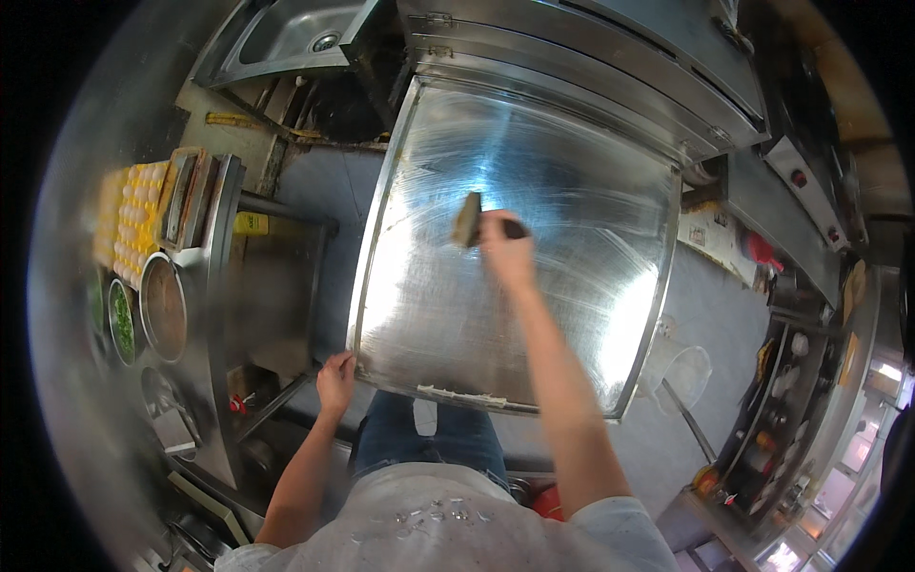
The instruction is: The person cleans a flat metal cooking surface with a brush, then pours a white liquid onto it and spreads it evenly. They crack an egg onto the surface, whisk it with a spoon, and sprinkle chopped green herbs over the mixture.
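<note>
In front of me is a stainless steel worktop (457, 307) with a raised rim and streaks across its wet-looking surface. My right hand (506, 247) is over its middle, closed around a flat hand tool (468, 220). The tool has a dark handle end and a yellowish-brown head; motion blur hides whether it is a brush or a scraper. At the near left corner, my left hand (336, 382) rests with its fingertips against the worktop's rim. A strip of white residue (461, 395) lies along the near edge.
On the left, a steel counter holds egg trays (136, 222), a round metal pot (163, 307) and a bowl of chopped greens (122, 322). A sink (297, 36) is at the upper left. Right of the worktop stands a translucent bucket (675, 372), near several shelved containers.
</note>
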`<move>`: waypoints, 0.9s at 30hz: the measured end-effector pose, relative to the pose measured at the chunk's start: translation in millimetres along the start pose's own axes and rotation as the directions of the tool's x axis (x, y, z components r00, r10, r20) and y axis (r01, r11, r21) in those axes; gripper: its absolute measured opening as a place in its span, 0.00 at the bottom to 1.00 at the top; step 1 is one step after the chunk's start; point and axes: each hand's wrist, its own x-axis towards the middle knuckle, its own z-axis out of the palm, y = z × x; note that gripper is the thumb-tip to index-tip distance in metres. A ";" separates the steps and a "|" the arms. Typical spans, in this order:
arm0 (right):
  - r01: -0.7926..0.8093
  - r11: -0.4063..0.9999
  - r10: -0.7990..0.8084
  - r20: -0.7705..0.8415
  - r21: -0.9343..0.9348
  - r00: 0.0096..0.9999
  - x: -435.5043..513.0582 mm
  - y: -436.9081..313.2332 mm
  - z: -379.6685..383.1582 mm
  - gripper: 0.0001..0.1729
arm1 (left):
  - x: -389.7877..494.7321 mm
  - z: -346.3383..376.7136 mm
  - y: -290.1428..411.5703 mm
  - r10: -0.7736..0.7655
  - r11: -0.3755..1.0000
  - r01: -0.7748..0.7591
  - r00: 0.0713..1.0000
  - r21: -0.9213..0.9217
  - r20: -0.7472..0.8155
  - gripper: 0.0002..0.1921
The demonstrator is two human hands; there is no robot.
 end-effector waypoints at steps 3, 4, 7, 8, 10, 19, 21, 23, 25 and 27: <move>0.098 0.975 -0.051 -0.228 0.199 0.972 2.2 13.1 -117.9 0.13 | -2.2 0.4 -3.4 0.006 1.000 -0.006 1.000 -0.017 0.007 0.09; 0.076 0.987 -0.029 -0.302 0.144 0.953 -2.6 33.3 -164.7 0.11 | -2.0 1.2 -4.1 0.009 0.999 -0.009 1.000 -0.036 0.003 0.09; -0.050 0.988 -0.041 -0.569 -0.145 0.822 -56.5 91.8 -280.9 0.17 | -3.2 1.7 -4.4 -0.011 1.000 0.011 1.000 -0.010 0.019 0.10; 0.013 0.986 -0.106 -0.565 -0.166 0.819 -78.4 102.1 -306.1 0.17 | -4.3 2.6 -5.6 -0.006 1.000 0.006 1.000 -0.020 0.014 0.10; 0.038 0.999 -0.048 -0.593 -0.029 0.804 -107.4 112.1 -317.2 0.09 | -2.3 4.0 -5.7 0.015 0.999 -0.015 1.000 -0.040 0.003 0.10; 0.218 0.931 -0.117 0.327 -0.294 0.938 -100.2 -21.1 66.1 0.14 | 0.4 1.8 5.5 -0.042 0.996 0.043 0.999 -0.080 0.016 0.09; 0.498 0.827 -0.376 0.401 -0.261 0.835 -66.0 -1.6 133.7 0.08 | -0.5 4.7 -8.1 -0.044 0.997 0.044 0.999 -0.062 0.009 0.10; 0.460 0.878 -0.417 0.260 -0.135 0.871 -14.7 -0.9 129.2 0.07 | -2.8 4.7 -8.7 -0.022 0.998 0.023 1.000 -0.058 0.013 0.10; 0.178 0.984 -0.180 0.213 0.029 0.960 36.1 -8.1 60.0 0.16 | -5.6 7.5 -8.7 -0.006 1.000 0.006 1.000 -0.013 0.002 0.10; 0.031 0.991 -0.018 -0.095 0.131 0.995 81.3 0.5 -26.1 0.26 | -4.8 3.7 7.4 -0.024 0.999 0.024 1.000 -0.023 -0.016 0.10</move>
